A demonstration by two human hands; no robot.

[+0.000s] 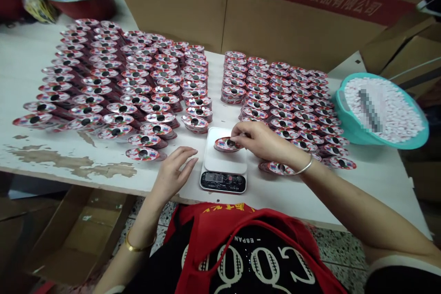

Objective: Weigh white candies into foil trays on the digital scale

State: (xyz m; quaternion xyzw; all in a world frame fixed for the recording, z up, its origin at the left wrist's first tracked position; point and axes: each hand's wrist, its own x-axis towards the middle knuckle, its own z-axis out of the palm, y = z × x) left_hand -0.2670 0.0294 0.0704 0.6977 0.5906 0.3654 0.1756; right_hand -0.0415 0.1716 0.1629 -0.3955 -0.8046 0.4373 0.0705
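A white digital scale [224,165] sits at the table's front edge, its dark display lit. On its platform stands a small red-and-white container [223,145] with an oval top and a dark round opening. My right hand [253,138] is closed in a pinch at the container's right end, its fingertips covering part of the top. Left of the scale, my left hand [175,170] hangs with thumb and fingers apart, holding nothing. Many matching containers [158,117] stand in rows to the left, some with small white pieces on top. More rows of these containers [280,114] are on the right.
A turquoise basin [396,140] full of small white wrapped pieces stands at the right. At the back left is a metal bowl [82,7] with blue items. Large cardboard boxes [179,4] line the back. Below the table, an open carton [79,234] rests at the left.
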